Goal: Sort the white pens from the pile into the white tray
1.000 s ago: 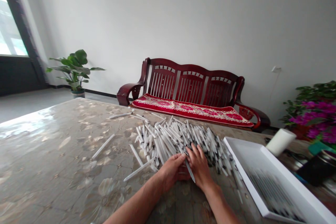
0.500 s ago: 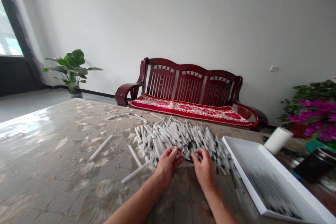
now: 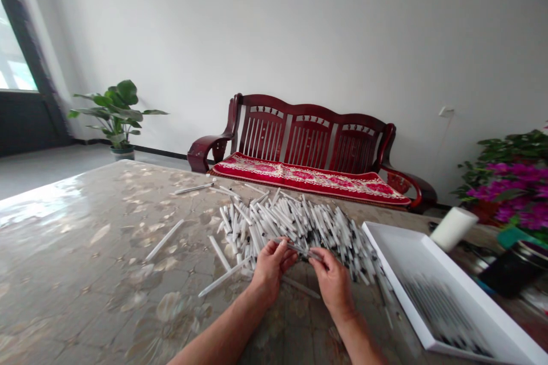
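Observation:
Between my two hands is a slim, clear pen (image 3: 295, 247) with a dark part toward its right end. My left hand (image 3: 272, 265) pinches its left end between thumb and fingers. At the other end, the fingertips of my right hand (image 3: 334, 279) are closed on it. Just beyond my hands spreads a heap of white and translucent pens (image 3: 274, 217), many with black ends. One loose pen (image 3: 302, 287) lies on the table below my hands.
A white shallow box (image 3: 400, 299) at the right holds a row of pens (image 3: 445, 311). Beside it are a white roll (image 3: 454, 228) and a dark cylindrical object (image 3: 511, 268). Single pens (image 3: 165, 239) lie left of the heap. A wooden bench (image 3: 308, 137) stands behind the patterned table (image 3: 107, 268).
My right hand has shifted slightly and its grip has changed at the pen's right end. A loose pen now shows on the table below my hands. The box and heap look the same.

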Motion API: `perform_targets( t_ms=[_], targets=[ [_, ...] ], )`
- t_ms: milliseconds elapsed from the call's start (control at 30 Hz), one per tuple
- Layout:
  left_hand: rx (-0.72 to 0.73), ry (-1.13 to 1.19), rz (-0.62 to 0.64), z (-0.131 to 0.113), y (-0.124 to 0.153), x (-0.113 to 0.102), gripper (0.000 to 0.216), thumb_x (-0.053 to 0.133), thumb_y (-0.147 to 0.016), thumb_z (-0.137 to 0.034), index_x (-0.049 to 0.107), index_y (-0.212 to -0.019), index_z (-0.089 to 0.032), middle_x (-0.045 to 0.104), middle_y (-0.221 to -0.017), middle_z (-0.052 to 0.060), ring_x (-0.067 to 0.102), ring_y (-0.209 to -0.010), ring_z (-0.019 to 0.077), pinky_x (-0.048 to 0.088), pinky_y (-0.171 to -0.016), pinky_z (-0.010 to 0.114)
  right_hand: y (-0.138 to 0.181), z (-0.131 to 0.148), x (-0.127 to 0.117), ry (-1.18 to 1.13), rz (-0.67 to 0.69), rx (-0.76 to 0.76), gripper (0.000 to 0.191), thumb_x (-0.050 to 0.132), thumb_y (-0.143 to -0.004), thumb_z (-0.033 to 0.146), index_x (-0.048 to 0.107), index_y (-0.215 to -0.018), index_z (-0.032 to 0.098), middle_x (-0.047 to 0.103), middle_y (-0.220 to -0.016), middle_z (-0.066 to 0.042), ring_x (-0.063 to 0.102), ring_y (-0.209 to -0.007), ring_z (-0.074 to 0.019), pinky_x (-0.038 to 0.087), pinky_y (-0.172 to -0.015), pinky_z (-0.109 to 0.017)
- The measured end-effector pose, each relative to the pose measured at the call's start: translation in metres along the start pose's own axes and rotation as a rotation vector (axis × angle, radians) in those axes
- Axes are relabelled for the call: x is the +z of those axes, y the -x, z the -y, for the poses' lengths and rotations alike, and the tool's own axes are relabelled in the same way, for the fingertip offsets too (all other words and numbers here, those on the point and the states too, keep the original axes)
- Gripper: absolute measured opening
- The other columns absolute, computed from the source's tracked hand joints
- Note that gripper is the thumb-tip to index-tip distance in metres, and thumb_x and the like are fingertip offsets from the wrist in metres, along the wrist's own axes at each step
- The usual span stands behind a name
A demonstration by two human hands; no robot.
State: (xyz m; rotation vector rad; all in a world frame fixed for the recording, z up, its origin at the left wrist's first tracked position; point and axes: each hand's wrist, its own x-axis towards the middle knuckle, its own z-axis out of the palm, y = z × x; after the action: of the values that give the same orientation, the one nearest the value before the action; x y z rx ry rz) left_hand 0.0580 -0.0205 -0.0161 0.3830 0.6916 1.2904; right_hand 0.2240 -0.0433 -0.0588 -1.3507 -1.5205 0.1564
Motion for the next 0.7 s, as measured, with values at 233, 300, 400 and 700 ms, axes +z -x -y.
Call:
perform_targets(
  t_ms=[233, 300, 400, 700],
  targets=[
    [0.048, 0.011, -0.008, 0.003, -0.003, -0.004, 0.030, 0.090, -0.067, -0.029, 0.068, -0.080, -0.014, 0.071, -0.072, 0.001, 0.068, -0.062, 0.0098, 0.060, -0.063, 0.021, 0.000, -0.002, 0.000, 0.113, -0.011, -0.129, 0.019, 0.056, -0.090, 0.025, 0.074, -0.097, 0.025, 0.079, -0.091, -0.004, 0.075, -0.083, -0.0190, 0.058, -0.079, -0.026],
    [0.048, -0.004, 0.019, 0.005, -0.003, -0.005, 0.036, 0.093, -0.061, -0.034, 0.069, -0.079, -0.014, 0.071, -0.073, 0.001, 0.068, -0.063, 0.0104, 0.060, -0.063, 0.021, 0.000, 0.001, 0.000, 0.123, -0.014, -0.138, 0.019, 0.056, -0.090, 0.024, 0.074, -0.098, 0.025, 0.079, -0.091, -0.004, 0.075, -0.082, -0.0189, 0.058, -0.079, -0.026],
    [0.052, -0.043, 0.058, 0.008, -0.003, -0.007, 0.047, 0.095, -0.052, -0.043, 0.070, -0.080, -0.014, 0.072, -0.074, 0.001, 0.068, -0.065, 0.0119, 0.060, -0.064, 0.023, 0.000, 0.004, 0.000, 0.138, -0.013, -0.138, 0.020, 0.056, -0.091, 0.024, 0.073, -0.101, 0.024, 0.079, -0.092, -0.004, 0.076, -0.083, -0.0188, 0.058, -0.079, -0.026],
    [0.069, -0.092, 0.029, 0.010, 0.000, -0.006, 0.055, 0.095, -0.043, -0.050, 0.069, -0.077, -0.015, 0.070, -0.069, -0.001, 0.067, -0.064, 0.0121, 0.058, -0.066, 0.025, 0.000, 0.009, 0.000, 0.187, 0.014, -0.226, 0.025, 0.050, -0.095, 0.024, 0.074, -0.103, 0.022, 0.079, -0.094, -0.006, 0.076, -0.085, -0.0187, 0.058, -0.079, -0.025]
  ],
)
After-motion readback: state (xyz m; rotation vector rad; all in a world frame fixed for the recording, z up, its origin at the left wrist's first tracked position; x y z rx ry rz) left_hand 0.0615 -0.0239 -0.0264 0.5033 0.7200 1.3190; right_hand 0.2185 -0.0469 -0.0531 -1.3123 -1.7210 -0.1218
